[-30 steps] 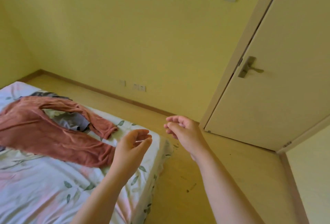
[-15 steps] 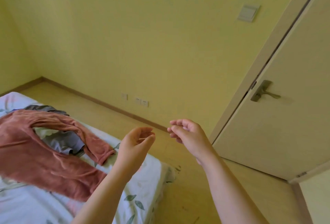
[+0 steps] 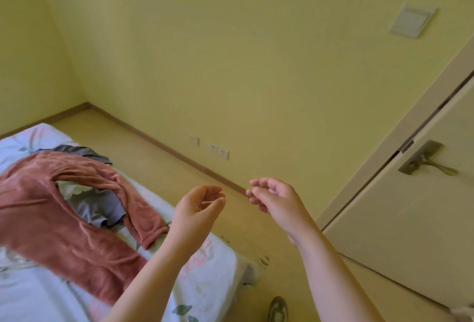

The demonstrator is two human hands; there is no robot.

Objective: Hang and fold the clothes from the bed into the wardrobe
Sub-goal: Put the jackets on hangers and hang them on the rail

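against plain yellow walls point(image 3: 230, 52), the left hand point(image 3: 197, 211) and right hand point(image 3: 277, 201) hover apart at centre frame, fingers loosely curled, while the rust-red plush garment point(image 3: 51, 219) lies over crumpled grey clothes point(image 3: 100, 206) on the floral-sheeted bed point(image 3: 210, 270), lower left.

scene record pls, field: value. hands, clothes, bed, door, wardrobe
left hand: raised, fingers curled, touching no garment; unclear whether it pinches something thin
right hand: raised over the floor, fingers curled; same doubt
red garment: spread on bed, untouched
grey garment: partly under red garment
bed: holds both garments
door: looks shut
wardrobe: not in view
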